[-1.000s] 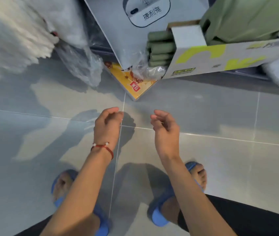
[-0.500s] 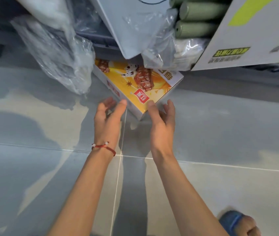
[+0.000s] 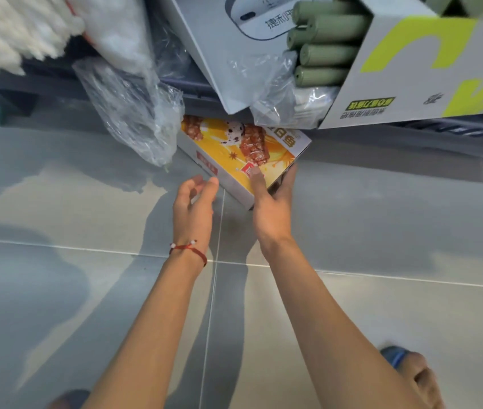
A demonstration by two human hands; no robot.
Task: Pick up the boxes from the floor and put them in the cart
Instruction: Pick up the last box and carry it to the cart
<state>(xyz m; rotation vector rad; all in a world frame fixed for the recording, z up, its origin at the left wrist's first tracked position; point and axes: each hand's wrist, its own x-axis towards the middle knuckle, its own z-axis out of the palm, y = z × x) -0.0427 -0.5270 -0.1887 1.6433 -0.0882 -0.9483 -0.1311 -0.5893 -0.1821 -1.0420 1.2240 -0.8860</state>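
A flat yellow food box [image 3: 228, 156] lies on the grey tiled floor, its far end tucked under the cart's load. My right hand [image 3: 271, 206] grips its near corner, thumb on the printed top and fingers along the right side. My left hand [image 3: 194, 206], with a red string bracelet on the wrist, hovers loosely curled just beside the box's left edge and holds nothing. The dark cart frame [image 3: 455, 132] runs across the top of the view, mostly hidden by what sits on it.
On the cart overhang a grey appliance box [image 3: 219, 51], a grey-and-lime carton [image 3: 420, 78] with green rolls [image 3: 322, 54], clear plastic bags [image 3: 134, 113] and a white mop head [image 3: 7, 33]. My sandalled foot [image 3: 408, 370] stands at the lower right on the floor.
My right hand has slid forward and taken hold of the box's near corner. The left hand stays beside the box. The view has pulled back a little.
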